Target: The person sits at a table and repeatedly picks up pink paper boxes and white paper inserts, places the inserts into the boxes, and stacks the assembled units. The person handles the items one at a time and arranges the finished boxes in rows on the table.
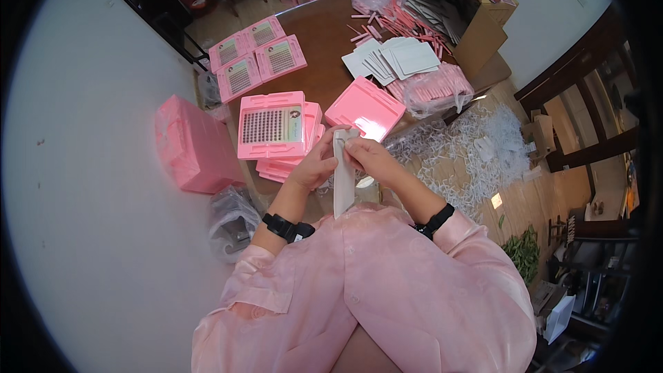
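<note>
In the head view, your left hand (316,164) and your right hand (364,157) meet in front of your chest, just at the near edge of the brown table (324,41). Both are closed on the top end of a white strip (343,183), a thin flat piece that hangs down toward your lap. The fingers of each hand pinch it from their own side, so the two hands almost touch each other.

I judge that the strip is very light and quite flexible, like thin card or a paper sleeve. It seems to bend easily and can crease if you squeeze it hard. The best place to hold it is near the upper edge, with the fingertips only, where you hold it now. The surface looks smooth, so it may slip a little.

Just beyond your hands lies a stack of pink trays (276,131), and beside it one pink lid (364,107) lies apart. Farther away are white cards (394,59) and an open cardboard box (456,7).

Some parts are hard to see. Your fingers cover the top end of the strip, so I cannot tell if it is open, folded or has something inside. The lower end disappears against your pink sleeve. The fisheye bends the table edge, and the small items in the clear bags are too small to name.
</note>
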The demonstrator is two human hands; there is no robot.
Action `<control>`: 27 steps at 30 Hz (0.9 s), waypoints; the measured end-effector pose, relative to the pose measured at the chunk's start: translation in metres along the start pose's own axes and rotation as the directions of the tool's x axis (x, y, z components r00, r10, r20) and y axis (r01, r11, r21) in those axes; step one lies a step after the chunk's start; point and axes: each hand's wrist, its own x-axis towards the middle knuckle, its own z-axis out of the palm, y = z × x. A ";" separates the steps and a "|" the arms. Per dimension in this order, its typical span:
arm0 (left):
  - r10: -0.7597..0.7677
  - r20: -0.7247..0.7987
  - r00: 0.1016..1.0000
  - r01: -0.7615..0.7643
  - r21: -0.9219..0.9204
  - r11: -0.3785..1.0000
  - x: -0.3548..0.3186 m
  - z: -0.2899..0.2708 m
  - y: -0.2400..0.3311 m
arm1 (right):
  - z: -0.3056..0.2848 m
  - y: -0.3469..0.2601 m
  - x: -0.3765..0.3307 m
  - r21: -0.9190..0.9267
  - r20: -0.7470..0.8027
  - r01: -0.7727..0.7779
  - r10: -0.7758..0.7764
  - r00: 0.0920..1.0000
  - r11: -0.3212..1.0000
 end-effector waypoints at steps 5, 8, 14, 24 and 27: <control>0.118 -0.091 0.989 -0.131 -0.157 0.979 -0.002 -0.028 -0.004 | -0.012 0.014 -0.011 -0.217 0.201 0.080 -0.036 0.979 0.973; 0.282 -0.322 0.904 -0.359 -0.209 0.910 -0.021 -0.066 0.035 | -0.046 0.051 -0.038 -0.532 0.281 0.124 0.037 0.959 0.838; 0.565 -0.289 0.773 -0.389 0.487 0.782 -0.031 -0.074 0.095 | -0.127 0.137 -0.111 -0.964 -0.266 -0.183 0.648 0.714 -0.194; 0.220 -0.620 0.753 0.175 0.512 0.841 0.073 -0.012 0.009 | -0.095 0.052 -0.037 -0.251 -0.207 0.060 -0.114 0.972 0.966; 0.115 -0.716 0.689 0.210 0.350 0.913 0.101 -0.004 -0.002 | -0.078 0.041 -0.024 -0.227 -0.153 0.074 -0.110 0.982 0.971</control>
